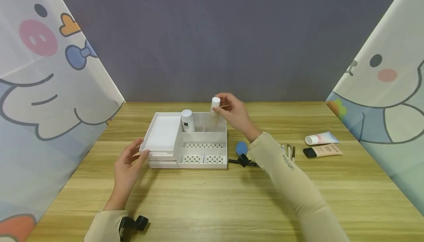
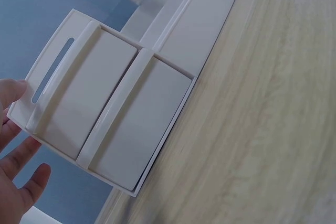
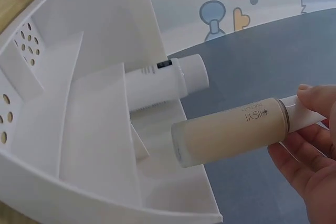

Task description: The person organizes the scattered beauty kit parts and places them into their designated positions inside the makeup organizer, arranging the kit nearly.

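My right hand (image 1: 233,111) pinches a bottle of foundation (image 3: 231,132) by its white cap, holding it above the back right compartment of a white desktop organizer (image 1: 204,136). In the right wrist view the bottle tilts, its beige base over the divider. Standing in a back compartment to its left is a white bottle (image 1: 187,121) with a dark label. My left hand (image 1: 127,164) holds the organizer's front left corner, thumb on the front and fingertips by the side. Two drawers (image 2: 136,121) with raised handles show in the left wrist view.
Right of the organizer lie a blue makeup sponge (image 1: 241,148), several slim brushes (image 1: 289,152) and black items partly behind my sleeve. Farther right are a white-capped tube (image 1: 321,138) and a beige tube (image 1: 322,150) with a black cap. Printed panels flank the wooden table (image 1: 198,201).
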Demonstrator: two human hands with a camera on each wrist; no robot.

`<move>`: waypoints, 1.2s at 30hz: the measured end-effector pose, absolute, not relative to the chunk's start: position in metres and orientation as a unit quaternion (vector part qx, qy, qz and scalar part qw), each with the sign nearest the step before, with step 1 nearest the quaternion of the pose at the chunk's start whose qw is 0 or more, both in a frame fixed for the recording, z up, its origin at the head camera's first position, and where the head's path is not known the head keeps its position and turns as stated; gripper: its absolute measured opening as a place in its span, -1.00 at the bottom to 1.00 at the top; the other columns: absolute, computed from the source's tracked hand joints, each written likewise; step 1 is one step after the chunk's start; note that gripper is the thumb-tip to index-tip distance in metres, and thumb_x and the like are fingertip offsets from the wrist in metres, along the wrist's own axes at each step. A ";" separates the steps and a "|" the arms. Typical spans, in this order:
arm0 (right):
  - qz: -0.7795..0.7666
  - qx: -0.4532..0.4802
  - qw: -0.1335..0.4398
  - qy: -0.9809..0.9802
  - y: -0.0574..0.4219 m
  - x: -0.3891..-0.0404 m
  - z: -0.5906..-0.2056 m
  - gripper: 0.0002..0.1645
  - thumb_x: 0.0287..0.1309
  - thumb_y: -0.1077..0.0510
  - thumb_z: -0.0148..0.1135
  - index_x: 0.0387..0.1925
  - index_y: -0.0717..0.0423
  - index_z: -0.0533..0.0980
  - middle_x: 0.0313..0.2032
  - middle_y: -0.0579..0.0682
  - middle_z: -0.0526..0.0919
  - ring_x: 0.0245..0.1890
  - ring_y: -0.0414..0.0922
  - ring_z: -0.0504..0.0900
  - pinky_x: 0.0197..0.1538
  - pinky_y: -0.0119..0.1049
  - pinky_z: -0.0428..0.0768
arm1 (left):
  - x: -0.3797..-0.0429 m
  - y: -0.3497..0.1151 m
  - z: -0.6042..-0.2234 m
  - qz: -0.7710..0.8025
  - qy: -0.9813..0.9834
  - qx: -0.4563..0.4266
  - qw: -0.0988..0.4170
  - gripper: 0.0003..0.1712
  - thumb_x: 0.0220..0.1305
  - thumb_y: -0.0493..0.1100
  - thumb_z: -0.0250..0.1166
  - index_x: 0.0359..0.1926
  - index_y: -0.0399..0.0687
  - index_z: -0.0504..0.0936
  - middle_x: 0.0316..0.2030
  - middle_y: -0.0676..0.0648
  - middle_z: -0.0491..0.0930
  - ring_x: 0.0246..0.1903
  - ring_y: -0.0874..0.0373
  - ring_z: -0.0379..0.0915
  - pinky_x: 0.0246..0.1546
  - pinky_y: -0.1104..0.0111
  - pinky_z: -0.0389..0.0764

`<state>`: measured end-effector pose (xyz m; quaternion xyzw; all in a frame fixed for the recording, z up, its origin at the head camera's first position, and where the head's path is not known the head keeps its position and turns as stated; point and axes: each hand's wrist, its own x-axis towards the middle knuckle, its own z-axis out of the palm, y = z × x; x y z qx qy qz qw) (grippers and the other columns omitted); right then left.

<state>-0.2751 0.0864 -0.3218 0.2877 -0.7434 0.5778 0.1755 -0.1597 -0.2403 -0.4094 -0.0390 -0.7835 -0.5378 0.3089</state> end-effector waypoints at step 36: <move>0.574 0.285 0.133 -0.756 0.037 -0.281 -0.346 -0.59 0.19 0.36 0.36 0.07 0.32 0.50 -0.12 0.19 0.66 -0.11 0.03 0.65 -0.04 -0.25 0.66 | -0.160 -0.241 -0.411 -0.541 -0.782 -0.037 0.308 -0.50 0.19 -0.53 0.33 0.18 -0.39 0.55 0.10 -0.04 0.62 -0.07 0.51 0.50 -0.15 0.69 0.48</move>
